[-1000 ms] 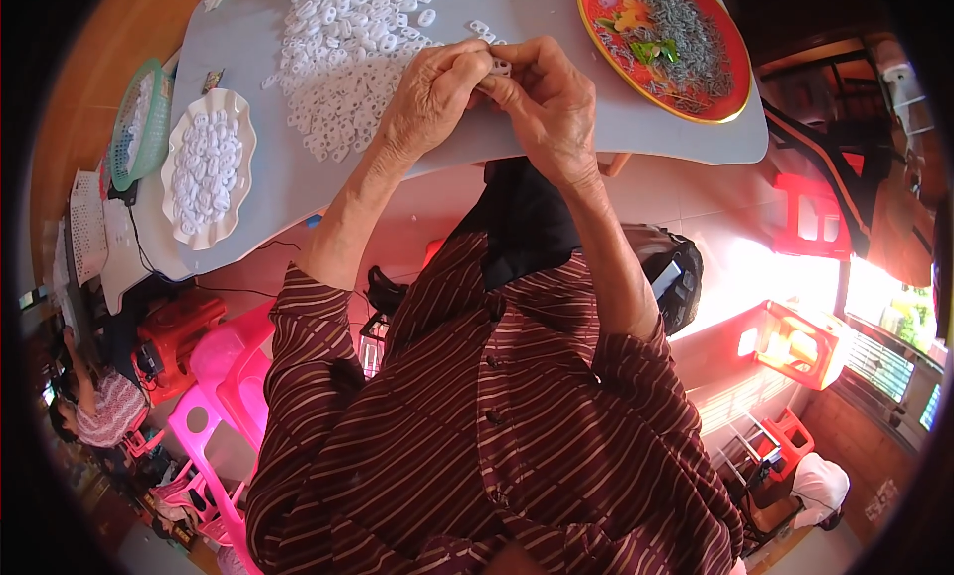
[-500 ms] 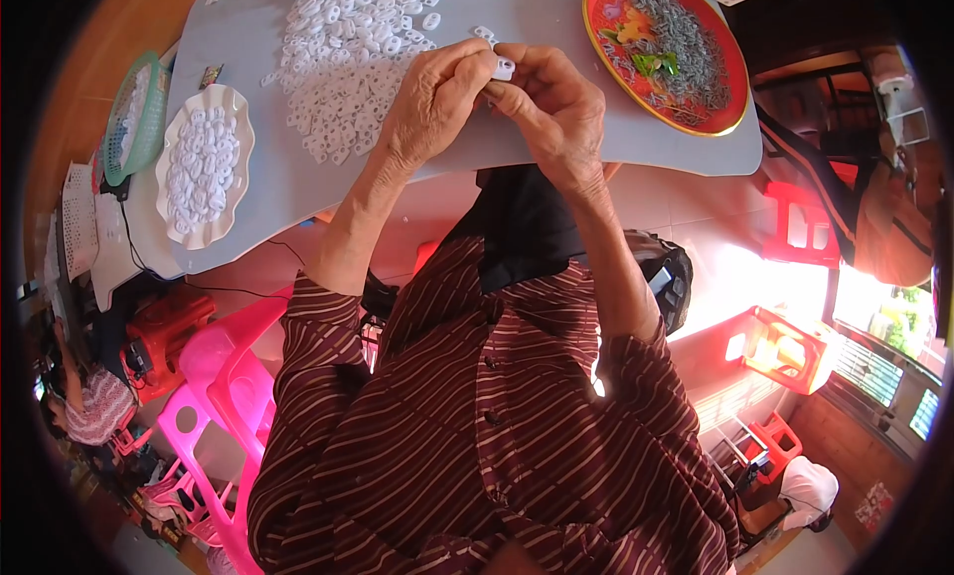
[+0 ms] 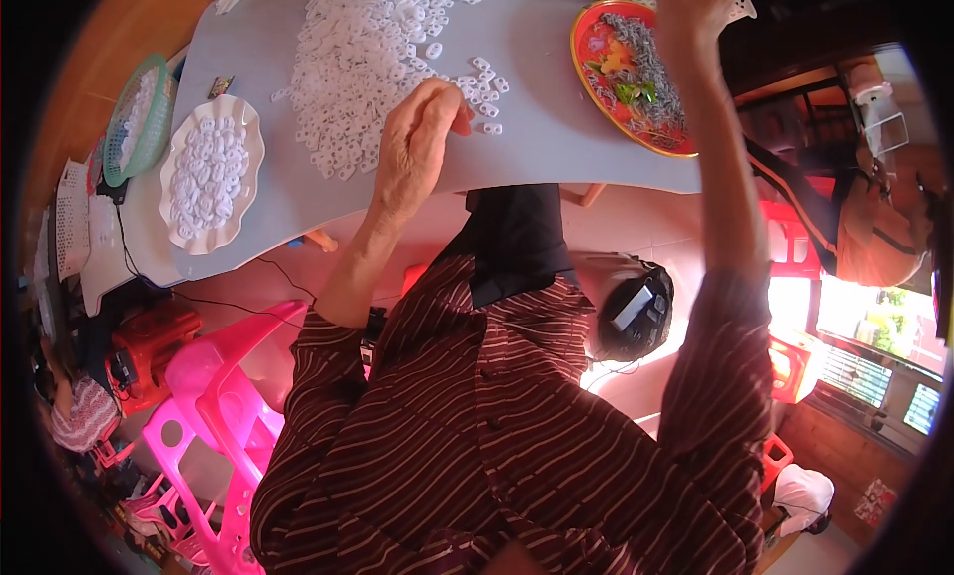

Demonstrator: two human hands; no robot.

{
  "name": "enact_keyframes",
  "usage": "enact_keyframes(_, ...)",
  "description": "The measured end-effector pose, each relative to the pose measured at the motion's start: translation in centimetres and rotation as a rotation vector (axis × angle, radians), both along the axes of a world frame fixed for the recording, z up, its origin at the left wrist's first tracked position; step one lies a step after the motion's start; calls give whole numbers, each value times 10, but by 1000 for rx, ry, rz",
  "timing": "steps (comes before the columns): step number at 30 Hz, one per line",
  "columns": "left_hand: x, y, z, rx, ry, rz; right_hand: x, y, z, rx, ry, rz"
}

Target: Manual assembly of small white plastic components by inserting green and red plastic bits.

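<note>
My left hand (image 3: 422, 133) hovers over the near part of the grey table, beside a heap of small white plastic pieces (image 3: 348, 108). Its fingers are curled in, and whatever they may hold is hidden. Several loose white pieces (image 3: 485, 83) lie just to its right. My right hand (image 3: 693, 6) reaches far out at the upper right, past the red round tray (image 3: 584, 73) and close to a white perforated basket (image 3: 740, 3). Its fingers are blurred and partly cut off by the top edge. Small grey metal parts (image 3: 636, 43) lie in the tray.
A white scalloped dish (image 3: 253, 143) of white pieces stands at the table's left, with a green basket (image 3: 159, 128) beyond it. Pink chairs (image 3: 214, 396) stand at lower left. A dark bag (image 3: 636, 312) lies below the table edge. Other people (image 3: 879, 232) sit at the sides.
My hands, together on a white piece before, have come apart. The right has swung up and right past the tray; the left has dropped slightly. That white piece no longer shows between them.
</note>
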State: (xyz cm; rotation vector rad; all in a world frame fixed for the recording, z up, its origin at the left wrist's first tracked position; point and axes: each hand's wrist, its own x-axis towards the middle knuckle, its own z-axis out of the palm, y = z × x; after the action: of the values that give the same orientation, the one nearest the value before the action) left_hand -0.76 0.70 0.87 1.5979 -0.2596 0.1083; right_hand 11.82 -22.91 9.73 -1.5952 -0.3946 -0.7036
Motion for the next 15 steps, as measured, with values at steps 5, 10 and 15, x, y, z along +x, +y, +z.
enact_keyframes(5,-2,6,-19,-308,92,75,77,-47,5,-742,-139,-674)
enact_keyframes(10,2,2,-15,-411,117,11,0,19,2,-784,-29,-149)
enact_keyframes(15,2,3,-15,-383,156,30,-19,61,-59,-1024,62,353)
